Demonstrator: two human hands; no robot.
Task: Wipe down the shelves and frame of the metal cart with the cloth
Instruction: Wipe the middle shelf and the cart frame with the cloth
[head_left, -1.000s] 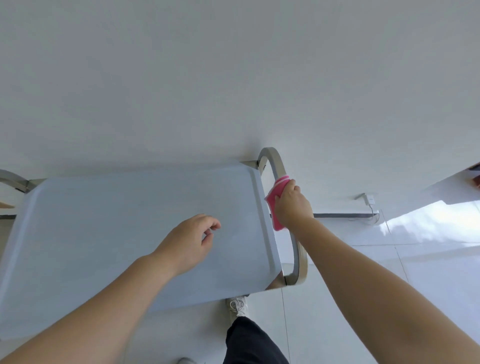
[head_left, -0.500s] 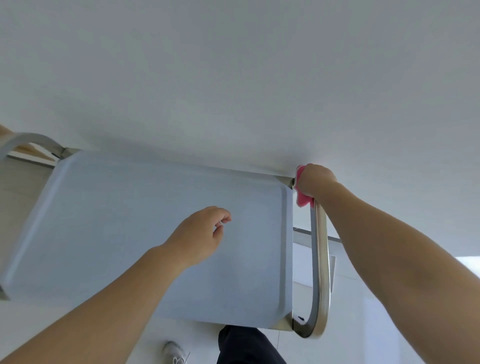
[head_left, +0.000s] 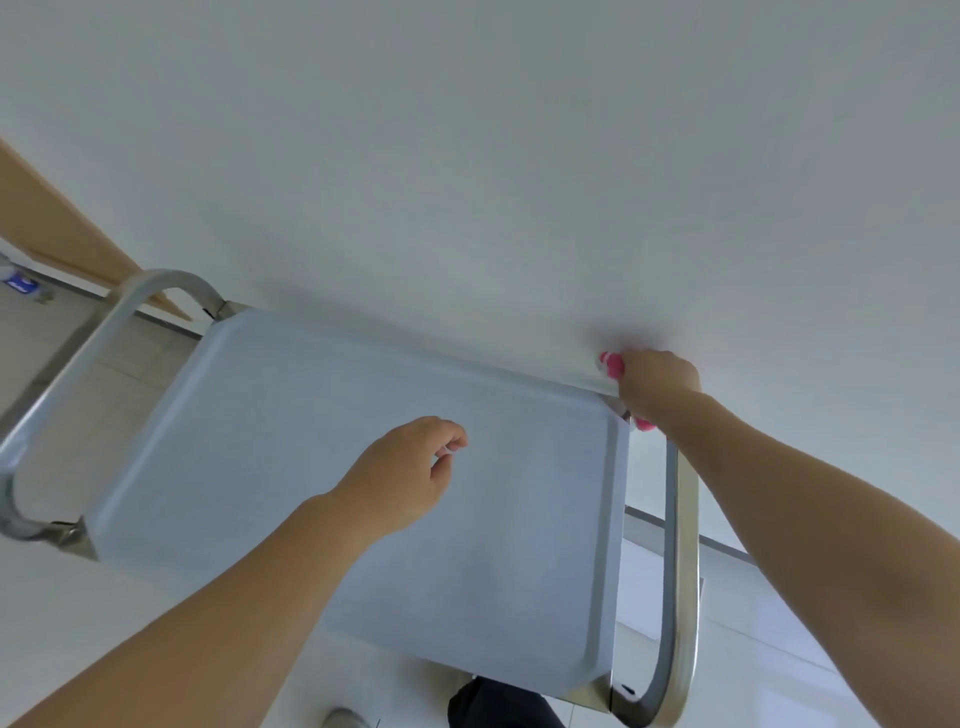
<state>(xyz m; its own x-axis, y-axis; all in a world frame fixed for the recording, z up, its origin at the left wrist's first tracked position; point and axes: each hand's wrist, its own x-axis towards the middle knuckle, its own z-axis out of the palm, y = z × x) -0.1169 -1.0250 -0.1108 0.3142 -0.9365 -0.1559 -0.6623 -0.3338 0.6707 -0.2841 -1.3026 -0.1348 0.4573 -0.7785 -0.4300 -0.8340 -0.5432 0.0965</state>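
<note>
The white wall (head_left: 467, 156) fills the upper view, and the metal cart's pale grey top shelf (head_left: 311, 441) stands against it. Curved steel tube handles frame both ends; the right-hand loop (head_left: 680, 597) runs from the near corner up to the wall. The right hand (head_left: 657, 387) is closed round a bright pink cloth (head_left: 613, 365), pressing it on that loop's far end, probably at its joint with the shelf, though the hand hides it. The left hand (head_left: 402, 475) hovers over the shelf, fingers loosely curled, holding nothing. The cloth looks soft and light, best bunched in the palm; the polished tube seems rigid and slippery.
</note>
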